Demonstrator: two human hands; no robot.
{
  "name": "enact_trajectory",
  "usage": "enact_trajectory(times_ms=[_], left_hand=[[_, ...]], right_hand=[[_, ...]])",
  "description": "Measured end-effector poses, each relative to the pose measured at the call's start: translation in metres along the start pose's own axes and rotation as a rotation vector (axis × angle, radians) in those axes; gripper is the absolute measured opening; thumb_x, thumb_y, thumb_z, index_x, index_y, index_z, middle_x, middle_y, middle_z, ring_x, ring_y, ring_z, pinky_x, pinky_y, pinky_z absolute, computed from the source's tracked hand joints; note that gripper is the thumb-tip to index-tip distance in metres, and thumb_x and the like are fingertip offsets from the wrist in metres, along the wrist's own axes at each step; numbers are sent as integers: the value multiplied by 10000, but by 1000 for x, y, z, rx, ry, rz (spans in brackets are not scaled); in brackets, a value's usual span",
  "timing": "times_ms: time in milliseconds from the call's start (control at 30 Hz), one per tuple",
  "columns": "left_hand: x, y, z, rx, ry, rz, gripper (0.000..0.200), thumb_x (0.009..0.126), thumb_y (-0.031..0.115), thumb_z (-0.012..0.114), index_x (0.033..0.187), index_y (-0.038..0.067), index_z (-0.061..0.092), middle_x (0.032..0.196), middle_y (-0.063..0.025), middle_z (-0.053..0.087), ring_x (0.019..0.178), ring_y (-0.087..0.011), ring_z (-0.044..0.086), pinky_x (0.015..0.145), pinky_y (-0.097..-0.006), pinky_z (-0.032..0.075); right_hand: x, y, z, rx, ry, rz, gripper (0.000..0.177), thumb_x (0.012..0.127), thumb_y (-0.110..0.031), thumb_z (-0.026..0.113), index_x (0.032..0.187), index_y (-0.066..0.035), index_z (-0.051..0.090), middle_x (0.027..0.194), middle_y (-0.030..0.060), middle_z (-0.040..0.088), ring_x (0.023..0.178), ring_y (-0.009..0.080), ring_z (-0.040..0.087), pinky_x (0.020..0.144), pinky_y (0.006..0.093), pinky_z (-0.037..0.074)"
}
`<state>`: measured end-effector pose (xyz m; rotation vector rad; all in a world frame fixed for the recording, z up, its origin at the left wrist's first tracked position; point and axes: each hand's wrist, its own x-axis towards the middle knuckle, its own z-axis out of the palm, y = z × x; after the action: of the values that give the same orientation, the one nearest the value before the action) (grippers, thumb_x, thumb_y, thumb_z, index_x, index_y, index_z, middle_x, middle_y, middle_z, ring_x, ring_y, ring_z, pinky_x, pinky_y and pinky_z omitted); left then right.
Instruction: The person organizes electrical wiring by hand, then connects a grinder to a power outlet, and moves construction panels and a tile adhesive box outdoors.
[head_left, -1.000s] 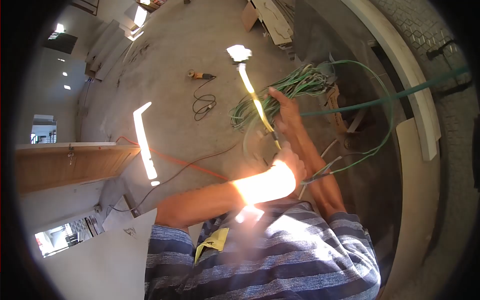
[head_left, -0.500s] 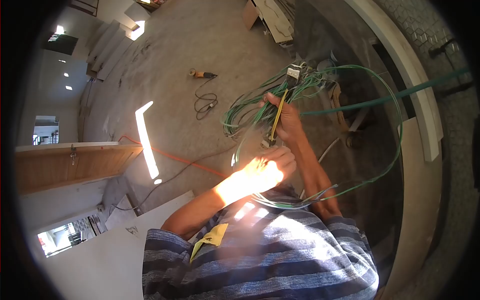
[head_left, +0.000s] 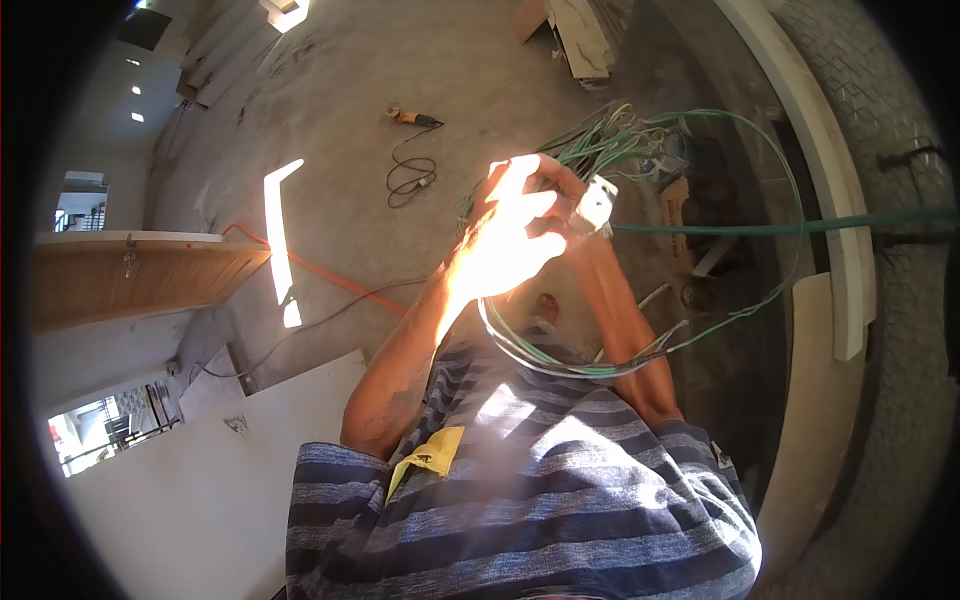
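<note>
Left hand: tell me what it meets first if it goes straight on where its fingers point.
Most likely the small pale piece by the right hand, just off the left hand fingertips; the green wires lie beyond. Glare blurs depth.

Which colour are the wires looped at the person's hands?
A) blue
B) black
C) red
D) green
D: the wires that hang in a loop below the left hand and bunch up past the right hand are green. The only other bright line is an orange cable, which lies apart on the floor.
</note>
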<state>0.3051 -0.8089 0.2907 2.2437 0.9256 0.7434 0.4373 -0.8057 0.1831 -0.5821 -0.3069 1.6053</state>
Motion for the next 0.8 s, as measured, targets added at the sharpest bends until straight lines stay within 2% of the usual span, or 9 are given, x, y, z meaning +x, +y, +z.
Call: enact_trajectory(times_ms=[33, 67, 100, 333, 367, 433, 533, 733, 800], left_hand=[[-9, -5, 2, 87, -77, 31, 166, 653, 137, 656, 795, 52, 640, 1197, -101, 483, 1090, -291, 419, 887, -426, 386], [-19, -14, 7, 175, -146, 60, 174, 641, 139, 660, 791, 52, 639, 1230, -105, 461, 1115, -302, 397, 902, -445, 373], [-25, -17, 7, 265, -212, 88, 182, 629, 141, 664, 786, 52, 638, 1262, -109, 439, 1140, -314, 376, 916, -463, 359], [-46, -31, -32, 176, -4, -87, 230, 662, 194, 709, 849, 65, 675, 1327, -214, 368, 1233, -392, 299, 993, -528, 282], [-51, -48, -31, 183, 18, -1, 207, 714, 213, 699, 871, 78, 697, 1369, -243, 330, 1254, -383, 303, 1012, -527, 275], [-50, -51, -33, -104, 39, -222, 150, 758, 133, 653, 866, 37, 693, 1406, -203, 295, 1285, -336, 286, 1040, -466, 280], [-46, -66, -35, 12, 77, -167, 186, 824, 71, 564, 968, 27, 673, 1387, -204, 337, 1262, -304, 343, 1027, -396, 321], [-39, -89, -63, -496, 550, -119, 301, 972, 243, 436, 1125, 39, 595, 1267, -154, 474, 1229, -257, 388, 976, -378, 356], [-44, -123, -63, -830, 510, -316, 466, 1000, 386, 321, 1111, 15, 581, 1106, -146, 556, 1031, -243, 533, 841, -347, 431]], right_hand=[[5, -8, 8, 68, -23, 45, 232, 877, -209, 535, 964, -1, 587, 916, 99, 614, 818, 179, 601, 712, 309, 503], [9, -14, 19, 15, 215, 82, 183, 815, -158, 670, 916, -35, 579, 884, 76, 608, 805, 158, 591, 699, 293, 495], [24, -19, 14, -171, 118, -80, 139, 835, -160, 659, 842, -55, 569, 793, 60, 594, 760, 154, 582, 673, 303, 492], [43, -25, 40, 193, 239, -152, 107, 791, -56, 679, 794, -31, 575, 735, 70, 588, 678, 194, 597, 621, 326, 515], [47, -23, 43, 180, 207, -154, 113, 792, -57, 678, 812, -38, 568, 739, 72, 579, 686, 195, 592, 624, 323, 512], [52, -20, 54, 177, 227, -174, 118, 797, -66, 677, 828, -42, 565, 758, 68, 580, 697, 187, 587, 634, 308, 504], [55, -29, 68, 124, 197, -201, 133, 809, -86, 677, 833, -54, 550, 771, 61, 564, 730, 193, 581, 663, 314, 495], [94, -41, 121, -120, 53, -355, 142, 816, -73, 651, 861, -32, 522, 799, 72, 550, 752, 209, 571, 682, 312, 473], [99, -49, 149, -146, 18, -331, 124, 832, -79, 623, 872, -14, 525, 800, 77, 550, 759, 207, 568, 692, 306, 466]])
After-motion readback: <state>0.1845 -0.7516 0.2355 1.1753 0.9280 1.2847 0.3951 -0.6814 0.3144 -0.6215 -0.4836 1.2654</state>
